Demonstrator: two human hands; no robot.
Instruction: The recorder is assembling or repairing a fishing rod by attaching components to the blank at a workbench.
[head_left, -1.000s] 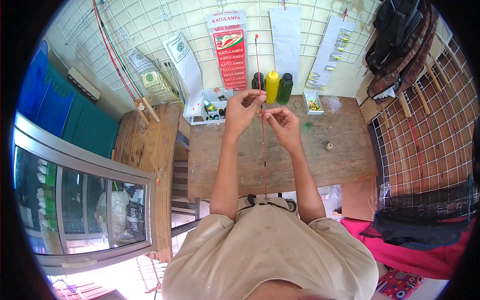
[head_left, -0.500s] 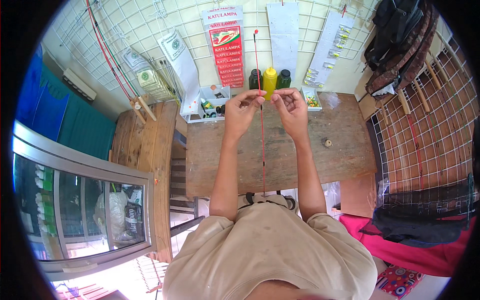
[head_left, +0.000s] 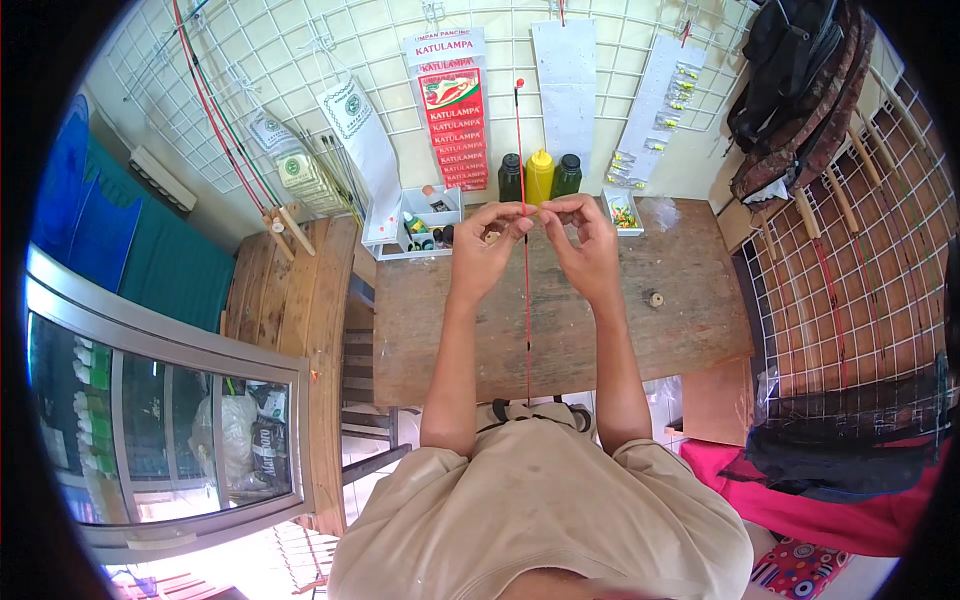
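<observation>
The person in the beige shirt [head_left: 545, 520] is standing at the near edge of the wooden table [head_left: 690, 320], at 6 o'clock. A thin red rod [head_left: 527, 300] is running from the person's waist straight up toward 12 o'clock, ending in a small red tip near the wall. It appears to be braced against the body so that its upper section stays steady for fine work.

Both forearms are extending forward, elbows tucked, wrists meeting over the table's far half. The left hand [head_left: 487, 245] is pinching the rod between thumb and fingertips; the right hand [head_left: 585, 240] is pinching at the same spot from the 3 o'clock side, fingers curled. Whether thread is held cannot be told.

At 3 o'clock a small spool [head_left: 656, 299] is lying on the table. Beyond the hands, three bottles [head_left: 539, 177] and a white tray [head_left: 420, 225] are standing against the wire grid wall [head_left: 300, 90].
</observation>
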